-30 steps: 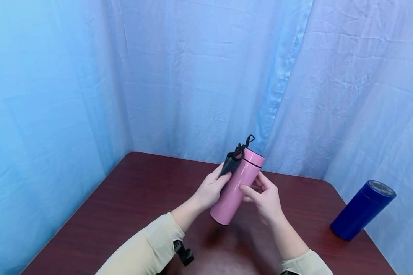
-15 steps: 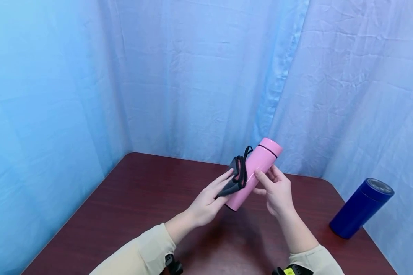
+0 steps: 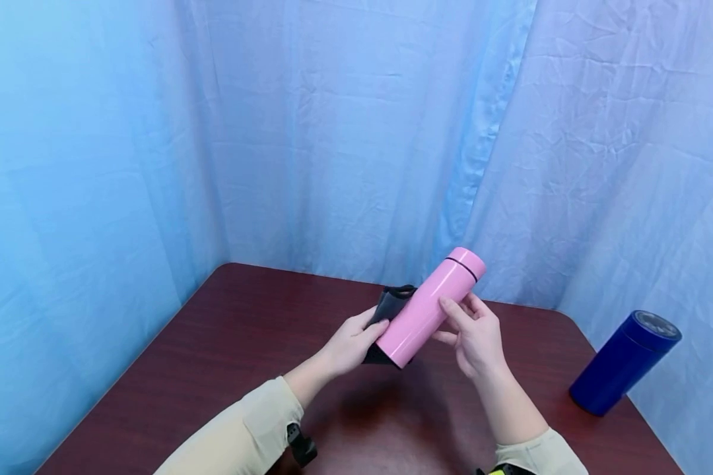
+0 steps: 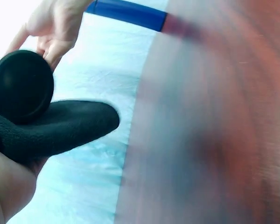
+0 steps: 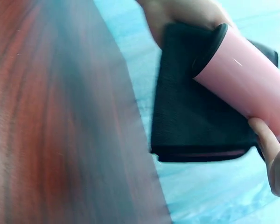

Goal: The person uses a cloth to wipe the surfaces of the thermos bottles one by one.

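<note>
A pink insulated bottle (image 3: 432, 307) with a black ring below its lid tilts above the table, lid end up and to the right. My right hand (image 3: 478, 342) grips its middle, thumb in front and fingers behind. Beside and partly behind the bottle's lower end is a dark fabric pouch (image 3: 390, 305), held by my left hand (image 3: 346, 344) with the thumb on the near side. In the left wrist view, the bottle's round black base (image 4: 22, 86) lies against the fabric. The right wrist view shows the pouch (image 5: 191, 107) flat, the bottle lying across its outside.
A dark blue bottle (image 3: 625, 363) with a clear-topped lid stands near the right edge of the dark red wooden table (image 3: 243, 316). Light blue curtains (image 3: 344, 132) hang close behind the table and on both sides.
The bottle has shifted right and tilted further over. The pouch was turned in my left hand, its black-edged opening and cord loop swinging out of sight behind the bottle; my left hand moved slightly down.
</note>
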`<state>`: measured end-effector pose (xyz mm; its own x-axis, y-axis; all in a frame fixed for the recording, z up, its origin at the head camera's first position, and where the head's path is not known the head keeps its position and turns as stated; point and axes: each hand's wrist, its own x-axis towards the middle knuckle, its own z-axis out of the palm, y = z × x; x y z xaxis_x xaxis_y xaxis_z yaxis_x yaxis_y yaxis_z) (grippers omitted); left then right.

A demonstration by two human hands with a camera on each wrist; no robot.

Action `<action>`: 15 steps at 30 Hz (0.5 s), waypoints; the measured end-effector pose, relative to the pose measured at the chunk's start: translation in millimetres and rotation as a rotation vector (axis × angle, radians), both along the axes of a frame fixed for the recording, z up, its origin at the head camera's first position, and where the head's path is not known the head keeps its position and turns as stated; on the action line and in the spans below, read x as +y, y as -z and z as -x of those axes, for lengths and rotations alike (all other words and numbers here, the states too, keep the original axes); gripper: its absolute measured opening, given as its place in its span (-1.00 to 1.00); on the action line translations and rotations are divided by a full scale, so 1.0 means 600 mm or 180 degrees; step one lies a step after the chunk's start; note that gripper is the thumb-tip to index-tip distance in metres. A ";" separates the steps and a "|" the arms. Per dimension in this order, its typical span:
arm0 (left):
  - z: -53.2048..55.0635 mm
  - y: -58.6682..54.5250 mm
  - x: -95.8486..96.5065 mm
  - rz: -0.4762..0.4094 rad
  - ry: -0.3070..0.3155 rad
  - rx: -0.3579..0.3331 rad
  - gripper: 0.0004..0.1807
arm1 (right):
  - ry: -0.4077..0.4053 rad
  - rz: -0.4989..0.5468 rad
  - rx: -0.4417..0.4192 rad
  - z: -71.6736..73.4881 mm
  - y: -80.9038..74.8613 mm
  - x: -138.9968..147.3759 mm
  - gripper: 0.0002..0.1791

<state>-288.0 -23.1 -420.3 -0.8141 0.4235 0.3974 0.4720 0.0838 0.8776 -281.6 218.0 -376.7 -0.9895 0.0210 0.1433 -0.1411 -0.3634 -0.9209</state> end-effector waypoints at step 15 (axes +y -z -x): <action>-0.012 -0.005 0.013 0.1754 -0.1018 0.2706 -0.37 | 0.0265 0.0109 -0.0458 0.015 0.009 -0.012 -0.45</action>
<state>-280.7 -15.1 -417.5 -0.4643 0.5340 0.7066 0.7982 0.5979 0.0727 -290.7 210.5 -382.1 -0.9943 0.1062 -0.0020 -0.0395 -0.3875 -0.9210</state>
